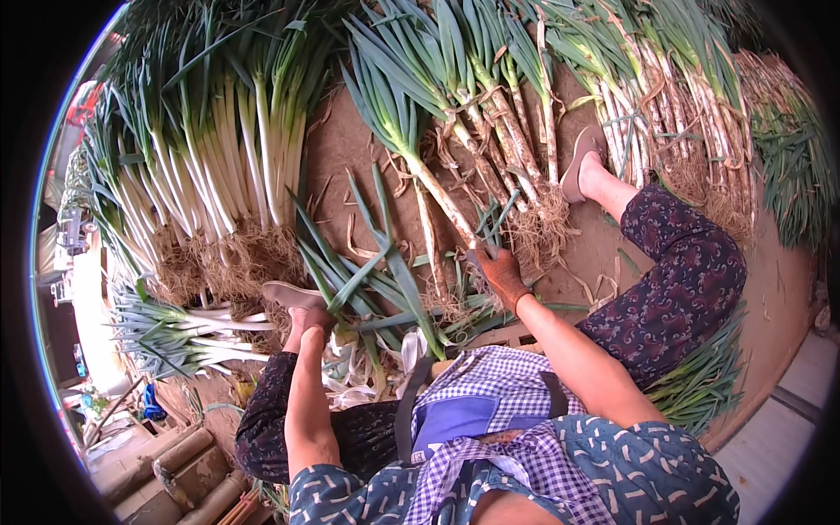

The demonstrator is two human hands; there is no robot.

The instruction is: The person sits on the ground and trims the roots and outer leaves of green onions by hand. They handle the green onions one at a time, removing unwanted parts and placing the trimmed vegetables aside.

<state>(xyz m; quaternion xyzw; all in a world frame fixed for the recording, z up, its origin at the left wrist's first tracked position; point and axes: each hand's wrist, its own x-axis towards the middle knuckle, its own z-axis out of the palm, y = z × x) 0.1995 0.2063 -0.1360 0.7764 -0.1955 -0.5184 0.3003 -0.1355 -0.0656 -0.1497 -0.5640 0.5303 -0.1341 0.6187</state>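
My right hand (500,274), in an orange-brown work glove, grips the root end of a large green onion (440,184). Its soil-stained white stalk slants up and away to a fan of green leaves. My left hand (319,320), in a dark glove, is low beside my left shoe (292,294). Torn green leaves (394,262) reach close to its fingers; whether it holds one cannot be made out. Just beyond my right hand lie several unpeeled green onions (508,131) with dry brown skins and shaggy roots.
Clean white-stalked green onions (216,170) stand massed at the left, with a smaller pile (203,338) below. Tied, soiled bundles (682,125) lie beyond my right shoe (584,161). Peeled skins (367,374) litter the floor between my legs. Cut leaves (702,374) are heaped at the right.
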